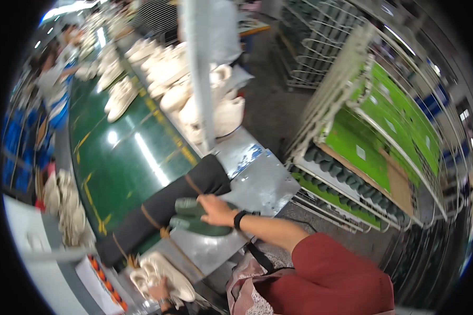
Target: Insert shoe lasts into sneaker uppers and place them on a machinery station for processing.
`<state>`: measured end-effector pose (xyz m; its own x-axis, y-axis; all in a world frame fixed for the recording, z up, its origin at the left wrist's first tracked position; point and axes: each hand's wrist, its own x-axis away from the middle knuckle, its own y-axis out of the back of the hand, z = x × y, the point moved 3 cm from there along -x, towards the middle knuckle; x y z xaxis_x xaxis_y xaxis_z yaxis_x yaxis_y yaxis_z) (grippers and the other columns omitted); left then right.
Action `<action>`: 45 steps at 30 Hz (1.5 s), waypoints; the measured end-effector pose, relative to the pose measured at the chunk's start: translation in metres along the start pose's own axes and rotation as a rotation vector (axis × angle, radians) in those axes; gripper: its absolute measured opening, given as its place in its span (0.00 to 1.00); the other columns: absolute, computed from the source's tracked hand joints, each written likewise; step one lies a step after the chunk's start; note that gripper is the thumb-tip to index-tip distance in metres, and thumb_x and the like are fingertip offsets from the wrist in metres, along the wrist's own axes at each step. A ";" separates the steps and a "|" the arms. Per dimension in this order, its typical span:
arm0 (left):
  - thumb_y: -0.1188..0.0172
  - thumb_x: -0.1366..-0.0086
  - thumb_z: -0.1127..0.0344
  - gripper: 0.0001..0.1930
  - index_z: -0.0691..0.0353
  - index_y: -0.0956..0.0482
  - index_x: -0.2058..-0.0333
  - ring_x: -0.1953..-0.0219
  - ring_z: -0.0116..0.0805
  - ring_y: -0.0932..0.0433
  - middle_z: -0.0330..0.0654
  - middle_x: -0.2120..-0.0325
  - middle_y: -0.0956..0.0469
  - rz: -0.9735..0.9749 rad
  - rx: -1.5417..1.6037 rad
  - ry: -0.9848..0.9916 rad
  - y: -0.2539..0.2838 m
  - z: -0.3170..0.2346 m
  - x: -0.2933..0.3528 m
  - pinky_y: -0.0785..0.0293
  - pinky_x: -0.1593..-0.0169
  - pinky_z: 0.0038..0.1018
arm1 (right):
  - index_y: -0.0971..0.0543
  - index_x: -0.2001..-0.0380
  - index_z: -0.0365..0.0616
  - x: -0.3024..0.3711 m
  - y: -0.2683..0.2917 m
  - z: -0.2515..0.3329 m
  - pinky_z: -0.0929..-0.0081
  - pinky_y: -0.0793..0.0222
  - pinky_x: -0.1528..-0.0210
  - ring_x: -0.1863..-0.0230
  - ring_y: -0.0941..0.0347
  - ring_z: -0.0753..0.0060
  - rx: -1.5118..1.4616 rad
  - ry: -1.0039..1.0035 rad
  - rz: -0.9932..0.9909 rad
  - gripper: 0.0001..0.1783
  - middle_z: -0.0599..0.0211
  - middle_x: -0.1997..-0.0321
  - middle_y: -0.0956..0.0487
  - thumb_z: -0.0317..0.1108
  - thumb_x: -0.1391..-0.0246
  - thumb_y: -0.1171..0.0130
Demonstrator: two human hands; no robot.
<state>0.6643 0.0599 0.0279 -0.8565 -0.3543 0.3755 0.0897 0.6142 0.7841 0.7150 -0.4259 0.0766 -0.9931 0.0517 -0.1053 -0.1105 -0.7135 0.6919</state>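
Right hand [215,209] grips green shoe lasts [197,216]; left hand [160,290] seemingly holds white shoes [160,273]

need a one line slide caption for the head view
Right hand rests on dark green shoe lasts on a metal bench beside a green conveyor belt; left hand holds white shoes.

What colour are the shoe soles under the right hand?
Dark green soles, under the right hand; head view.

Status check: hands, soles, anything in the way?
Right hand on green soles on metal table. Left hand low, by white shoes. Black roll alongside soles.
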 end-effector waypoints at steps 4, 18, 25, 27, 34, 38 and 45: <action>0.25 0.56 0.64 0.33 0.69 0.22 0.49 0.55 0.41 0.19 0.50 0.58 0.16 0.011 0.466 -0.237 0.028 -0.013 -0.006 0.24 0.48 0.37 | 0.33 0.40 0.35 0.009 -0.021 0.053 0.43 0.47 0.31 0.32 0.41 0.43 0.124 0.035 0.107 0.50 0.48 0.34 0.35 0.53 0.63 0.26; 0.21 0.56 0.57 0.46 0.65 0.37 0.42 0.57 0.59 0.20 0.60 0.60 0.19 0.085 -0.385 -1.030 0.021 -0.456 -0.080 0.23 0.55 0.45 | 0.24 0.44 0.54 0.075 -0.034 0.101 0.40 0.51 0.28 0.26 0.46 0.51 0.286 0.271 0.516 0.39 0.63 0.31 0.33 0.29 0.66 0.31; 0.31 0.38 0.59 0.28 0.72 0.29 0.47 0.57 0.35 0.22 0.49 0.57 0.19 0.834 0.052 -0.680 -0.139 -0.217 -0.124 0.24 0.53 0.35 | 0.38 0.34 0.41 0.158 -0.063 0.108 0.53 0.40 0.33 0.31 0.44 0.37 -0.277 -0.859 -0.310 0.42 0.40 0.31 0.42 0.43 0.52 0.38; 0.46 0.28 0.51 0.27 0.71 0.32 0.43 0.53 0.38 0.23 0.50 0.51 0.22 0.786 -0.171 -1.037 -0.159 -0.179 -0.078 0.27 0.47 0.33 | 0.42 0.33 0.37 0.169 -0.106 0.081 0.55 0.39 0.34 0.33 0.41 0.37 -0.519 -1.251 -0.319 0.54 0.35 0.31 0.45 0.62 0.53 0.37; 0.38 0.31 0.51 0.28 0.65 0.31 0.43 0.53 0.42 0.21 0.48 0.51 0.23 1.191 0.294 -0.272 -0.166 -0.205 0.067 0.22 0.51 0.36 | 0.60 0.26 0.35 0.208 -0.073 0.096 0.58 0.35 0.37 0.37 0.34 0.33 -0.748 -1.128 -0.284 0.71 0.31 0.40 0.31 0.76 0.55 0.41; 0.39 0.32 0.58 0.32 0.60 0.40 0.34 0.47 0.44 0.24 0.49 0.44 0.28 1.355 0.418 -0.214 -0.168 -0.223 0.165 0.23 0.47 0.41 | 0.57 0.27 0.34 0.265 -0.029 0.081 0.63 0.36 0.36 0.35 0.33 0.40 -1.008 -0.921 -0.660 0.64 0.32 0.35 0.35 0.70 0.48 0.41; 0.33 0.43 0.73 0.40 0.61 0.41 0.33 0.44 0.44 0.28 0.48 0.44 0.29 1.565 0.055 -0.417 -0.279 -0.268 0.382 0.30 0.41 0.39 | 0.52 0.27 0.32 0.450 0.039 -0.018 0.66 0.44 0.30 0.28 0.42 0.49 -1.169 -0.945 -1.098 0.55 0.38 0.28 0.40 0.59 0.43 0.40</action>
<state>0.4479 -0.4355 0.0850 -0.0206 0.8094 0.5869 0.9511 0.1969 -0.2382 0.2650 -0.4429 0.0429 -0.2403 0.7948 0.5573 -0.9649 -0.1329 -0.2264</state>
